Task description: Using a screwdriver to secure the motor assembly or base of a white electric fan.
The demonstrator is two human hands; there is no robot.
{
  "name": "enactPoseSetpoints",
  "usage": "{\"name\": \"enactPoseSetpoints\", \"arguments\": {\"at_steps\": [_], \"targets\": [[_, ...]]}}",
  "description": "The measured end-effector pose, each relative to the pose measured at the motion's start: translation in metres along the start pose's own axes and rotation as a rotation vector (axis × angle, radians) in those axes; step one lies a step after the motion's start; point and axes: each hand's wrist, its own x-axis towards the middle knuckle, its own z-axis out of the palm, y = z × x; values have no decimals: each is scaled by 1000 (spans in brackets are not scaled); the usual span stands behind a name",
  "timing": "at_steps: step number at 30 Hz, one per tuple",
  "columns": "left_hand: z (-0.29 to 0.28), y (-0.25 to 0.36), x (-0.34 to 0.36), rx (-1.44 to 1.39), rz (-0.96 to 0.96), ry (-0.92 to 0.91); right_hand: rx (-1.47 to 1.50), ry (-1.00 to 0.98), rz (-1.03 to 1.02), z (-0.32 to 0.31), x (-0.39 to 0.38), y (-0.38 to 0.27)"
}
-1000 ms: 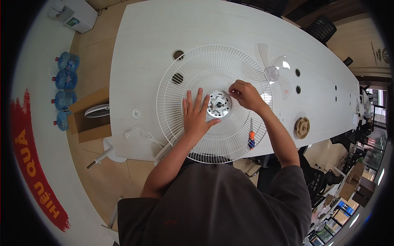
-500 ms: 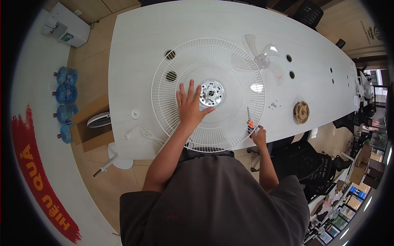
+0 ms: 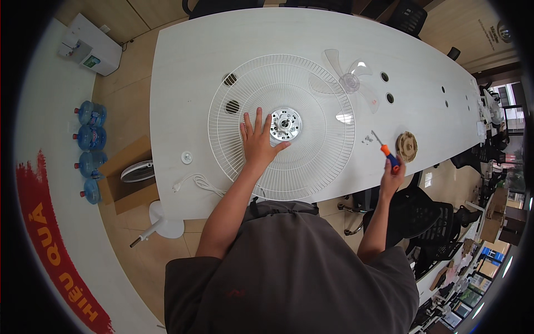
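My left hand [image 3: 258,146] lies spread on the white wire fan guard [image 3: 317,167], just left of its metal centre plate [image 3: 285,124]. In my right hand [image 3: 392,179] is a screwdriver [image 3: 389,157] with an orange and blue handle, its tip pointing up and left. That tip is close to several small metal pieces [image 3: 367,138] on the table. Just right of the screwdriver sits a round brownish part [image 3: 407,146]. Beyond the guard's right edge lies a clear fan blade [image 3: 350,82], partly seen through the wires.
The white table [image 3: 189,67] has round holes in its top. A white cable with a plug [image 3: 197,179] and a small round white piece [image 3: 187,157] lie at the left. On the floor are an open cardboard box [image 3: 130,192], a white fan base [image 3: 167,222] and water bottles [image 3: 90,137]. Black chairs [image 3: 411,217] stand at the right.
My right hand has carried the screwdriver rightward from the guard's lower right edge to beside the small metal pieces. The left hand keeps its place on the guard.
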Motion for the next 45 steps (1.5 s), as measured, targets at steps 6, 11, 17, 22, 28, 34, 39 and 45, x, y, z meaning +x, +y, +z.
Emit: {"name": "enactPoseSetpoints", "arguments": {"at_steps": [6, 11, 17, 22, 28, 34, 39, 45], "targets": [[-1, 1, 0, 3, 1, -16, 178, -347, -326, 21, 47, -155], [-4, 2, -1, -9, -22, -44, 96, -726, -494, 87, 38, -238], [-6, 6, -3, -3, -15, -47, 61, -889, -560, 127, 39, -248], [-10, 8, -3, -14, -29, -49, 51, -930, -572, 133, 41, -251], [-12, 9, -3, -23, -29, -40, 53, -947, -590, 134, 40, -253], [-11, 9, -3, -20, -26, -38, 25, -946, -627, 135, 39, -254], [-12, 10, -3, -16, -30, -42, -9, -946, -629, 133, 38, -256], [-12, 10, -3, -26, -30, -43, 6, -960, -622, 134, 39, -254]]}}
